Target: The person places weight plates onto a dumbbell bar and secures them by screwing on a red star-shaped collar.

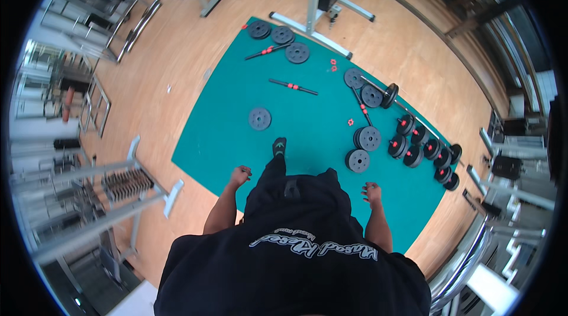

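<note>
A black top (290, 286) bearing white lettering (348, 250) is worn with black trousers (274, 168)

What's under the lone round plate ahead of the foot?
Green mat shows all around the round plate; the patch directly beneath is covered, so anything there can't be seen.

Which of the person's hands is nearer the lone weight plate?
Left: the left hand is below and slightly left of the plate in the picture; the right hand is farther, below and well to its right.

From head height, one fisheye camera faces down, black shirt (293, 283) close below, green mat (222, 115) farther off.
</note>
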`<state>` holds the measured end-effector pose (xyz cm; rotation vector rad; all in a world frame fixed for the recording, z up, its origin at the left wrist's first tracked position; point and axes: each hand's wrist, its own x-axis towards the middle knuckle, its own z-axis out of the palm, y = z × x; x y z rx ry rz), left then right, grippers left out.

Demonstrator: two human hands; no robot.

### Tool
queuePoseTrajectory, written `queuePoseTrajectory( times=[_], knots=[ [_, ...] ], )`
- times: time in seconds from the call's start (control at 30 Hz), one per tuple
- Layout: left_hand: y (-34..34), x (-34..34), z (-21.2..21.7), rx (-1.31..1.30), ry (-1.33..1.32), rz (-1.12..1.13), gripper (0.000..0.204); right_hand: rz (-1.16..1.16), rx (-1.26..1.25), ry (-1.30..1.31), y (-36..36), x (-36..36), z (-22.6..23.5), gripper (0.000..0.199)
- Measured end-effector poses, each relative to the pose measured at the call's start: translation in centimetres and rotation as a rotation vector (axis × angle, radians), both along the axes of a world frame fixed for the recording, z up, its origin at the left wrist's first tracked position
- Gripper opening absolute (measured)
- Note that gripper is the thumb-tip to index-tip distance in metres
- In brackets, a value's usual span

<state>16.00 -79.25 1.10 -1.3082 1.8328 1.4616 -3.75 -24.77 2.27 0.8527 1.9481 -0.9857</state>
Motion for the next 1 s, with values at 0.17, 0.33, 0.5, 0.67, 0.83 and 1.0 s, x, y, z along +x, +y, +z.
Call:
queuePoseTrajectory(
  times=[0.17,0.33,0.5,0.67,0.83,1.0],
  knots=[
    [-9.6,-7.9,2.4,-0.047,0.173,0.048,0.025,-0.056,0.016,0.026,-7.1,5.8,0.5,0.026],
    [-13.5,-8.8,1.6,-0.046,0.184,0.011,0.024,-0.130,-0.019,0.015,-11.5,8.1,1.2,0.025],
    [-12.5,-4.6,0.5,0.101,-0.017,-0.120,0.023,-0.209,-0.004,0.087,-13.4,7.8,1.6,0.024],
    [-14.4,-1.4,0.1,0.101,-0.204,-0.096,0.024,-0.226,-0.020,0.120,-15.8,7.3,2.8,0.025],
    [-17.8,-2.7,0.7,0.044,-0.148,-0.065,0.025,-0.228,0.005,0.056,-16.2,8.4,3.1,0.026],
    [-18.9,-5.9,2.2,0.022,-0.085,-0.054,0.030,-0.249,0.029,-0.013,-15.9,8.7,3.0,0.025]
  ],
)
